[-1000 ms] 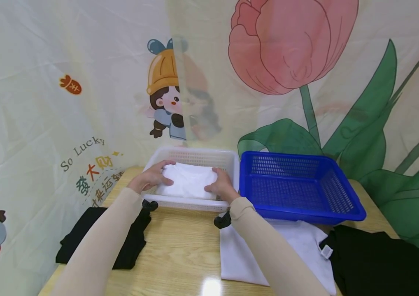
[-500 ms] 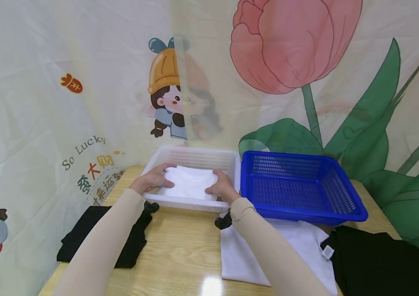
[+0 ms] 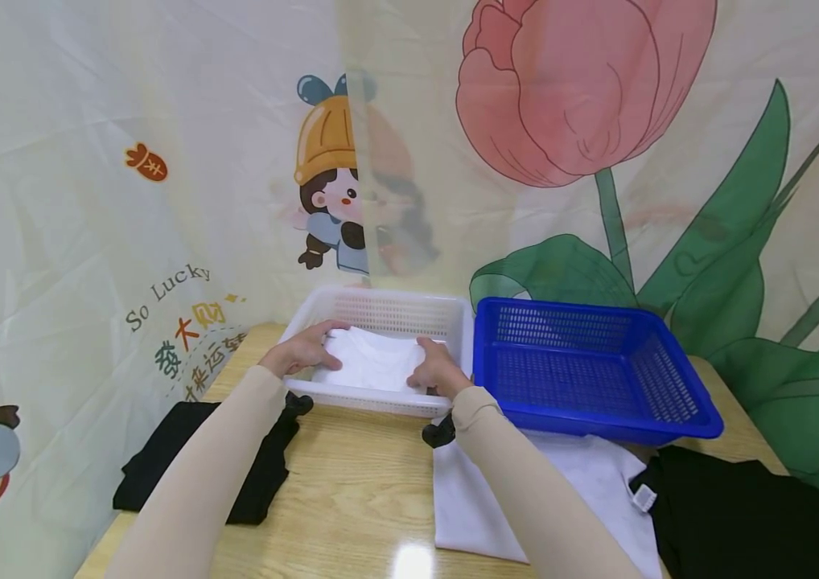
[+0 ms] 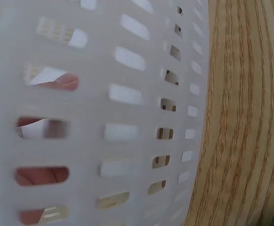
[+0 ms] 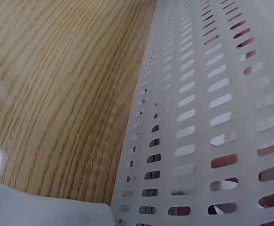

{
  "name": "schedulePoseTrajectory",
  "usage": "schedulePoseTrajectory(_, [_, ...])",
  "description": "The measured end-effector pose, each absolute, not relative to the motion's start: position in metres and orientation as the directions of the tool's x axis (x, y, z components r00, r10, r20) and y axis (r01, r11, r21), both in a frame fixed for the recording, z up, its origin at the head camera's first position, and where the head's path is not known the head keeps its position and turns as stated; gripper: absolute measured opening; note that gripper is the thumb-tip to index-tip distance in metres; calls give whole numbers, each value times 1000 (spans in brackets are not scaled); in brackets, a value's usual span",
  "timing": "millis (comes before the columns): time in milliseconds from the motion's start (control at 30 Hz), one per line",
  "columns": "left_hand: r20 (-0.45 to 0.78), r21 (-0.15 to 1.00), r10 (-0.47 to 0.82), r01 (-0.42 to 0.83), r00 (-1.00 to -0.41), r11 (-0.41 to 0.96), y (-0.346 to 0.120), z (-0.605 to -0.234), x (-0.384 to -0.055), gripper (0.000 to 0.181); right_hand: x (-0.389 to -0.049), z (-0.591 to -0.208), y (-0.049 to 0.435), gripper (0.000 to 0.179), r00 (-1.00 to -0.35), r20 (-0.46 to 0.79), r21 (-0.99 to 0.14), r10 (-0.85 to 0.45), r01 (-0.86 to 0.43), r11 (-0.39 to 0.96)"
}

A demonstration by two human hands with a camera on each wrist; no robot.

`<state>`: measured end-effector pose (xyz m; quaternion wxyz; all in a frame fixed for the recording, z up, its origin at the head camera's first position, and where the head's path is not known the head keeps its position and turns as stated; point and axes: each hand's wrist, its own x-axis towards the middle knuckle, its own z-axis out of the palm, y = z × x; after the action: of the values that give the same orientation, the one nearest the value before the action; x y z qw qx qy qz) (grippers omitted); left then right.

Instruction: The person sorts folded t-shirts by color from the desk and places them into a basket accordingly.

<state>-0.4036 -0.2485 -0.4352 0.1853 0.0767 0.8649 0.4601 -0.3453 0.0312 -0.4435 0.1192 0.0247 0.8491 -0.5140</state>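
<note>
In the head view a folded white shirt (image 3: 373,360) lies low inside the white plastic basket (image 3: 373,400), a faint curved neckline showing on top. At the shirt's left side, my left hand (image 3: 304,351) holds its edge, thumb toward the front and fingers toward the back. My right hand (image 3: 440,368) grips the opposite edge in the same way. Both wrist views face the basket's slotted wall from outside; bits of fingers (image 4: 42,175) and white cloth show through the slots. The undersides of both hands are hidden.
A blue plastic basket (image 3: 554,370) stands right of the white one. In front of it lies a white garment (image 3: 478,515), with folded black clothing (image 3: 750,515) farther right. More black clothing (image 3: 257,490) lies at left on the wooden table (image 3: 351,482). A printed curtain hangs behind.
The white shirt has sunk a little lower into the white basket, both hands staying at its sides. The head view has shifted slightly left.
</note>
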Motion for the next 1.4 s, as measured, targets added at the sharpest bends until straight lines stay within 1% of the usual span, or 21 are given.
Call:
schedulePoseTrajectory(133, [-256,821,300,-42,-919,569,-248,-434,-403,90,-343,-442,32,95,-971,-228,-856,-74,163,490])
schedulePoseTrajectory(433, [-238,817,319,-12,-918,576,-249,-439,-405,91,-342,-442,33,91,-976,-185,-852,-112,103,513])
schedulePoseTrajectory(733, [-287,785,292,-50,-912,617,-247,-437,-403,89,-343,-443,32,90,-976,-187,-854,-109,107,509])
schedulePoseTrajectory(900, [-272,758,302,-11,-914,652,-248,-429,-398,86,-340,-440,33,93,-975,-170,-851,-144,71,520])
schedulePoseTrajectory(1033, [-223,732,347,79,-911,677,-251,-419,-394,81,-333,-430,40,93,-969,-141,-853,-203,14,522])
schedulePoseTrajectory(1167, [-138,709,370,170,-919,684,-251,-405,-383,72,-319,-409,52,92,-956,-119,-858,-267,-36,512])
schedulePoseTrajectory(1267, [-79,715,378,212,-923,666,-250,-394,-374,67,-307,-392,67,89,-946,-84,-866,-312,-85,492])
schedulePoseTrajectory(1400, [-4,756,399,258,-917,602,-246,-382,-358,62,-288,-373,97,84,-936,-45,-887,-348,-123,446])
